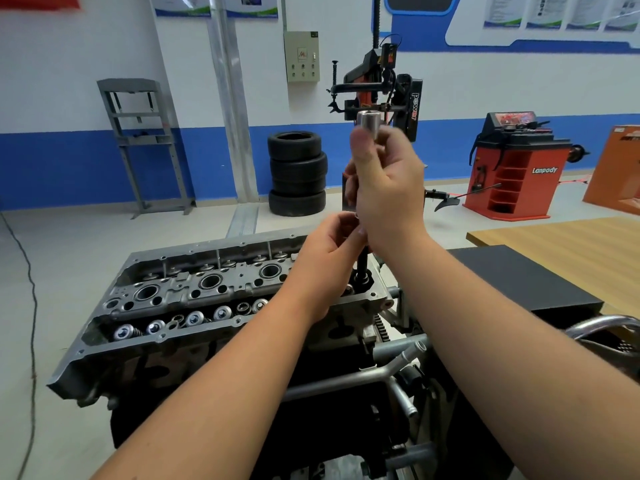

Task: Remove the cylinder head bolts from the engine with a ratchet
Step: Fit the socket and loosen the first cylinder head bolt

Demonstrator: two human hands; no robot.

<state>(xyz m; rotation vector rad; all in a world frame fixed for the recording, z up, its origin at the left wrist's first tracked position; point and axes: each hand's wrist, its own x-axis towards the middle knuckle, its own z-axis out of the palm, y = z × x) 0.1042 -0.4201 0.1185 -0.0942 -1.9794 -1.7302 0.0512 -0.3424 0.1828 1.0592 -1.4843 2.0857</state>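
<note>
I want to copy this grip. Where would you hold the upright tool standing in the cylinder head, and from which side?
Probably mid-shaft, from the side: the tool stands upright, its round silver top is free, and the right hand wraps it there while the left hand steadies it lower, above the cylinder head.

**Readable words in the workshop ahead of me**

Two brand words can be read. "power" runs vertically in white and red letters down a black panel on the tire changer (414,107) standing behind my raised hand. "Lanpody" appears in white letters on the side of the red wheel balancer (519,174) to the right. The wall posters (554,10) carry print too small and blurred to read.
</note>
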